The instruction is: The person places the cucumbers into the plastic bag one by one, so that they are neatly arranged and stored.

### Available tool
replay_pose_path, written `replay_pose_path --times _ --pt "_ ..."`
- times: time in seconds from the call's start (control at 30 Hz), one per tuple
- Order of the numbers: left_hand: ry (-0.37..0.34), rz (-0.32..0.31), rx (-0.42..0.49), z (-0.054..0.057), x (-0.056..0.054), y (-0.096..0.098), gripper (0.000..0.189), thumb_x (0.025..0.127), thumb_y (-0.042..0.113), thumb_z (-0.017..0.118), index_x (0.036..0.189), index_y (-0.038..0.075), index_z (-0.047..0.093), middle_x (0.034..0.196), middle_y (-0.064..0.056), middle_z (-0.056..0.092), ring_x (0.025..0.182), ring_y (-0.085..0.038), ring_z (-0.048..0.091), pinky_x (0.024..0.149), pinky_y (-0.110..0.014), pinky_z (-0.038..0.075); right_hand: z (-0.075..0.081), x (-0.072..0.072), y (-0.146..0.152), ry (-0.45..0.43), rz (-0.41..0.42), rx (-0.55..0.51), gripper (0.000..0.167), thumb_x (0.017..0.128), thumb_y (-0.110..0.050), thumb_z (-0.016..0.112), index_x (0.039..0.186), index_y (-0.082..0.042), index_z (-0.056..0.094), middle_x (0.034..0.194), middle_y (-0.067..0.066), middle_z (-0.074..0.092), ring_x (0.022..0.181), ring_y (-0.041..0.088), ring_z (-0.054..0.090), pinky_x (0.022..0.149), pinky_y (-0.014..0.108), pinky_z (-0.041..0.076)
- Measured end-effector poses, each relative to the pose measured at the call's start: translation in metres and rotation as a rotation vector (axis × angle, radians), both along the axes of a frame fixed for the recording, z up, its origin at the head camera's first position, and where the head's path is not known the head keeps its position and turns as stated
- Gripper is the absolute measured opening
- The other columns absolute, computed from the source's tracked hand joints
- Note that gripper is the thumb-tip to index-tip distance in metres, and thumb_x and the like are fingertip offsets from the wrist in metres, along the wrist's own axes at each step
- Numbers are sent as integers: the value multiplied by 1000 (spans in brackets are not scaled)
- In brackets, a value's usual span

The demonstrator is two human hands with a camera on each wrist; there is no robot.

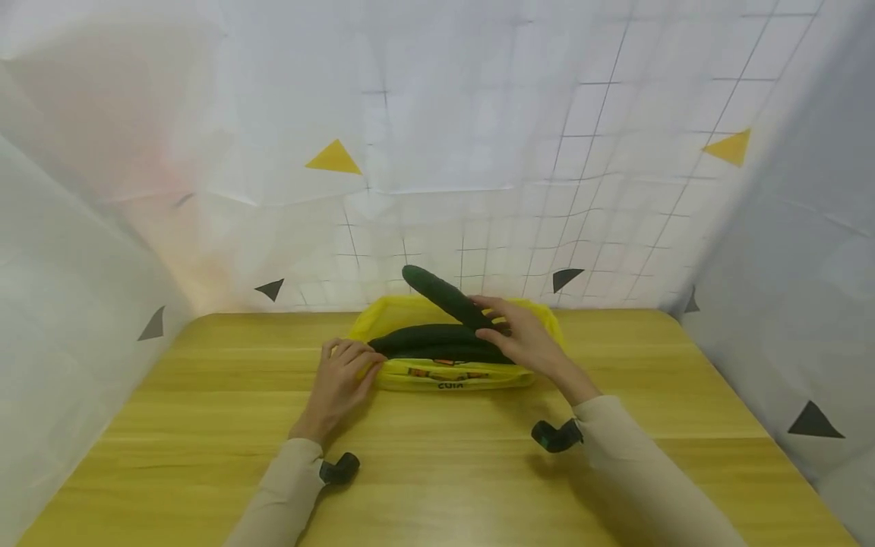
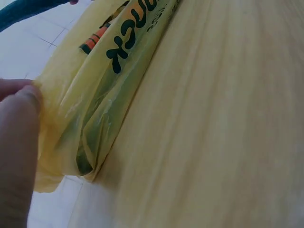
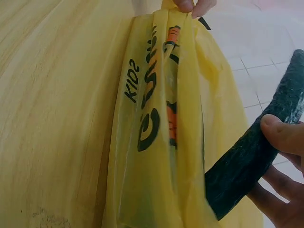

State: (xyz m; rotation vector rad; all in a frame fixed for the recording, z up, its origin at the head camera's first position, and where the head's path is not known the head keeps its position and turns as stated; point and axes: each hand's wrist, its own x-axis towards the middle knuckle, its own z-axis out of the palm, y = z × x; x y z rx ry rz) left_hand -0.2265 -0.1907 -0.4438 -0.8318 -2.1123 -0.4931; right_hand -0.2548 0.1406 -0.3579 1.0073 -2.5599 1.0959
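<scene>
A yellow plastic bag [image 1: 410, 380] with dark lettering lies on the table, its mouth spread wide. Inside it rest dark green cucumbers [image 1: 437, 340], side by side. My right hand [image 1: 522, 338] grips another cucumber [image 1: 440, 292] near its lower end, tilted with the far tip up to the left above the bag. In the right wrist view, thumb and fingers wrap this cucumber [image 3: 254, 156], its lower end behind the bag's edge. My left hand [image 1: 344, 376] pinches the bag's left rim; the left wrist view has thumb and finger on the yellow plastic [image 2: 52, 104].
The wooden table [image 1: 437, 471] reaches back to a white sheet wall [image 1: 437, 152] with grid lines and yellow and black triangles. White side walls [image 1: 807, 304] flank it. Black wrist cameras [image 1: 339, 469] sit on both sleeves.
</scene>
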Motion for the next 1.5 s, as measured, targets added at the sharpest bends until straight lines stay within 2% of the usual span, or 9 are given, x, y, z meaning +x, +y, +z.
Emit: replay_pose_path --times 0.4,0.63,0.83,1.0,1.13,1.23,1.33,1.5 --pt "73 -40 67 3 1 0 7 81 10 69 88 10 68 90 -3 66 89 -23 55 87 -44 34 -3 -2 -11 -12 38 129 47 90 -17 64 136 -16 51 133 6 57 113 28 59 92 43 49" --pt "72 -68 105 2 0 0 6 80 9 68 86 11 68 88 -2 66 88 -22 55 85 -42 34 -7 -8 -17 18 88 198 47 88 -15 66 134 -13 53 132 8 58 113 27 60 93 43 49" --pt "63 -102 133 1 -1 0 5 85 11 64 86 9 69 88 -2 65 86 -22 54 81 -36 36 -10 -11 -21 -33 108 241 45 89 -15 66 133 -16 55 131 4 59 111 25 61 91 41 50" --pt "80 -103 137 0 -2 0 6 86 13 63 86 9 69 87 -2 65 86 -22 55 80 -36 37 -12 -10 -24 -93 123 271 44 90 -16 64 132 -18 55 129 5 59 108 25 62 88 41 51" --pt "85 -103 138 0 -1 1 5 85 11 64 86 9 69 86 -2 65 85 -22 55 80 -36 37 -15 -11 -25 -105 154 299 42 91 -17 62 133 -19 54 123 4 62 83 16 61 76 32 51" --pt "88 -105 140 1 -1 1 5 85 11 65 86 9 69 86 -2 65 85 -22 55 80 -37 37 -15 -11 -26 -104 185 321 41 92 -17 61 133 -18 54 121 3 64 57 9 44 63 24 42" --pt "94 -107 143 1 -1 0 5 86 11 64 86 10 69 87 -2 65 85 -22 55 80 -37 37 -14 -11 -28 -104 204 341 40 93 -16 60 132 -17 55 125 4 62 50 6 34 60 22 39" --pt "103 -115 146 2 -2 1 6 87 12 63 85 10 69 86 -2 65 84 -21 55 79 -36 37 -14 -11 -30 -104 217 366 40 92 -15 60 132 -16 55 128 6 60 51 5 33 67 24 41"
